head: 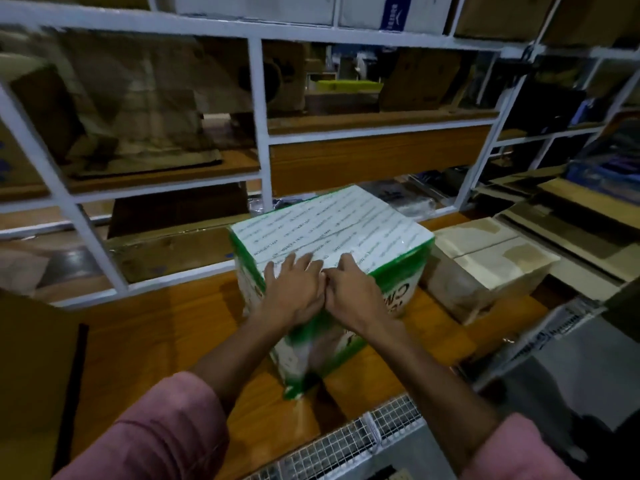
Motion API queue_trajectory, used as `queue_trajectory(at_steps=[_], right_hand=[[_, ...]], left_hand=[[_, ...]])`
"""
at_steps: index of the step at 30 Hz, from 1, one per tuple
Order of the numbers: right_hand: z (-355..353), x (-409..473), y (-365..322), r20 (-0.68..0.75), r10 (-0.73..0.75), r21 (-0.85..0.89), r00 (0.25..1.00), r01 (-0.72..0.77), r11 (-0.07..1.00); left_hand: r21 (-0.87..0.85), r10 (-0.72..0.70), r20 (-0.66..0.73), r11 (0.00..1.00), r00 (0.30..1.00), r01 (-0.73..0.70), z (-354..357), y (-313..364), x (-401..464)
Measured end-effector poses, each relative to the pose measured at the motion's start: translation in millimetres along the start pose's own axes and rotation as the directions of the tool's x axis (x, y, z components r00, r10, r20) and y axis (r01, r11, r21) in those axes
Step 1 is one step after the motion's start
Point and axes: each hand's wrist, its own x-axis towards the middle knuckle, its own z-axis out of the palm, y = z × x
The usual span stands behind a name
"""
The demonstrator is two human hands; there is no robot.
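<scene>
A green and white carton, its top taped over with printed white tape, stands on a wooden shelf board. My left hand lies flat on the near edge of the carton's top, fingers spread and fairly straight. Beside it, and touching it, my right hand rests on the same near edge, its fingers bent down onto the tape seam. Whether it pinches the tape is hidden. Pink sleeves cover both upper arms.
A pale closed carton sits right of the green one. White metal rack bars frame shelves behind, holding brown boxes. A wire mesh edge runs along the front. Flattened cardboard lies at the right.
</scene>
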Motion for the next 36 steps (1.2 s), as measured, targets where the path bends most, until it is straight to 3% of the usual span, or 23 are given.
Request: queue_trajectory(at_steps=[5,13,19,28,31,36], right_hand=[[10,-6,-48,0.012,-0.010,0.004,1.000,0.010,1.000],[2,-1,-77,-0.014,-0.072,0.101,0.997,0.073,0.992],[-1,16,-33,0.043,0.033,-0.153,0.999,-0.026,0.988],[1,35,28,0.083,-0.063,-0.054,0.995,0.067,0.996],[-4,42,51,0.055,-0.023,-0.058,0.998,0.026,0.998],[-7,59,87,0.131,0.099,-0.059,0.986,-0.092,0.994]], left_hand=[[-0.036,0.000,-0.061,0.999,0.998,-0.002,-17,-41,-39],[0.041,-0.208,-0.246,0.973,0.947,0.225,-22,-63,-88],[-0.104,-0.273,-0.254,0.961,0.928,0.254,-15,-78,-101],[-0.054,-0.268,-0.195,0.963,0.944,0.262,-15,-77,-88],[-0.064,-0.303,-0.162,0.953,0.939,0.297,-16,-75,-77],[-0.097,-0.488,-0.211,0.873,0.847,0.478,-18,-58,-52]])
